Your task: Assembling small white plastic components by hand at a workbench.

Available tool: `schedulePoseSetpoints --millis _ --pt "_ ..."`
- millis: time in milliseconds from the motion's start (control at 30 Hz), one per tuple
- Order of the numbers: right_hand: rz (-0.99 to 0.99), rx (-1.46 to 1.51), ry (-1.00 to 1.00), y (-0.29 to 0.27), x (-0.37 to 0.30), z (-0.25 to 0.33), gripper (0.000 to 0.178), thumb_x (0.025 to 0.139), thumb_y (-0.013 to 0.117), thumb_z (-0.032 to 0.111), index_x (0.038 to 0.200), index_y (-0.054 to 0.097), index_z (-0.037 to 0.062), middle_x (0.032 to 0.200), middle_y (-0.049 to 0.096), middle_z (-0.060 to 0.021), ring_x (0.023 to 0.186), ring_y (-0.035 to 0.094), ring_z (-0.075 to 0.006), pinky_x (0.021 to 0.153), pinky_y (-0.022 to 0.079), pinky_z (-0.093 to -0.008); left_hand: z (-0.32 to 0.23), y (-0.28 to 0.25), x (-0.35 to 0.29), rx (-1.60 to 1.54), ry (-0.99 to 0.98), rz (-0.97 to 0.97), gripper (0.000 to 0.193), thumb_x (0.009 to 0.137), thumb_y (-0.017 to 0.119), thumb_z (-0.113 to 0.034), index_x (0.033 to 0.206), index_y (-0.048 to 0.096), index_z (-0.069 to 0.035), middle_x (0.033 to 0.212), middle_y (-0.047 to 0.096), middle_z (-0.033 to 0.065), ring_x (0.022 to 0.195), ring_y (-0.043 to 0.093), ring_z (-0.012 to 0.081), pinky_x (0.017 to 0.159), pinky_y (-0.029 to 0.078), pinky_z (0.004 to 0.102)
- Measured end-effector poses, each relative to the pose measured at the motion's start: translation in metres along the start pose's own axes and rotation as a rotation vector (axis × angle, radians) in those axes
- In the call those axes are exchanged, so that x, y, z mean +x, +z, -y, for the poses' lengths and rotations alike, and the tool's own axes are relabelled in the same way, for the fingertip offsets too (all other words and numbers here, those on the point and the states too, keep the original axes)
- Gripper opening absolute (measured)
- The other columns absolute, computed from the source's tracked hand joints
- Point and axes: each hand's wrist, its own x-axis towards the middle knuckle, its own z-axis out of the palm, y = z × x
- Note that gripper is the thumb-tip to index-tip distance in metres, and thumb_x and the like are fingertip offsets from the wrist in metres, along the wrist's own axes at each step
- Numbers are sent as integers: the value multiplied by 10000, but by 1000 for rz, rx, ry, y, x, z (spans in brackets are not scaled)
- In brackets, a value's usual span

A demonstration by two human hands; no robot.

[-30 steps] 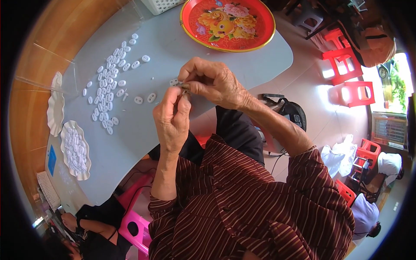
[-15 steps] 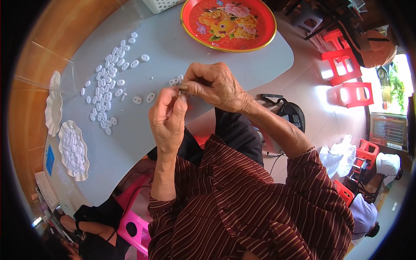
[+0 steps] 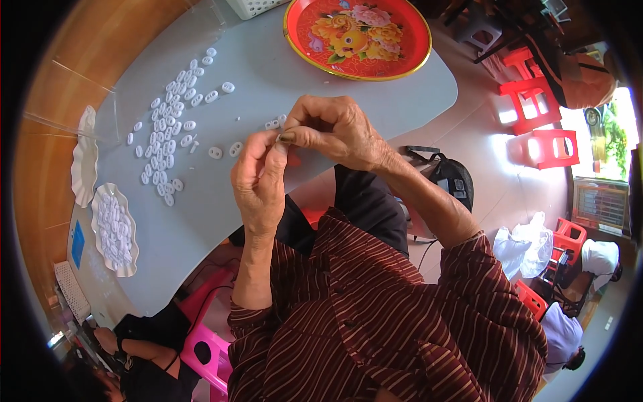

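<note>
My left hand [image 3: 258,187] and my right hand [image 3: 335,134] meet over the near edge of the grey table. Both pinch a small white plastic piece [image 3: 281,139] between thumb and fingertips; most of it is hidden by the fingers. Just behind my knuckles lie a few white oval pieces [image 3: 271,124] with two holes each. Two more ovals [image 3: 215,153] rest to the left of my left hand. Farther left, many like them [image 3: 164,134] spread in a loose heap, with a thin white bit [image 3: 194,146] beside it.
A scalloped white dish [image 3: 135,244] full of white pieces stands at the left, near another wavy dish [image 3: 84,157]. At the back sit a red flowered tray [image 3: 429,50] and a white basket [image 3: 251,7]. Another person's arm [image 3: 147,352] shows lower left, by a pink stool [image 3: 211,358].
My hands stay pinched together, with the fingertips shifting slightly around the small white piece. The whole view has moved a little; the pieces on the table look unmoved.
</note>
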Motion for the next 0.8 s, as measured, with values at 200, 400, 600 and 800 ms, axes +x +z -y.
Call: schedulePoseSetpoints --millis 200,400,600,800 --pt "63 -11 47 -3 3 1 221 873 658 207 853 595 -4 760 615 -13 690 545 -56 614 463 -212 -2 -4 -1 53 46 37 232 923 537 -206 955 595 17 778 565 3 736 481 77 661 402 234" --pt "-73 176 166 -7 1 12 202 889 633 189 854 586 -4 727 608 -25 602 523 -66 585 455 -207 -18 -34 10 260 80 -165 212 936 514 -180 907 605 10 692 558 36 705 524 112 679 434 276" --pt "-90 192 61 -8 1 0 194 895 626 181 875 610 -11 722 583 -10 606 507 -57 574 441 -210 -7 -49 33 732 405 55 65 837 574 -26 894 594 -3 788 554 96 742 539 261 699 460 365" --pt "-116 170 23 -3 4 -3 201 895 628 178 915 630 -22 727 574 7 622 490 -46 564 442 -201 -6 -43 48 914 524 189 144 793 574 6 935 585 -11 820 524 124 883 489 305 792 421 390"
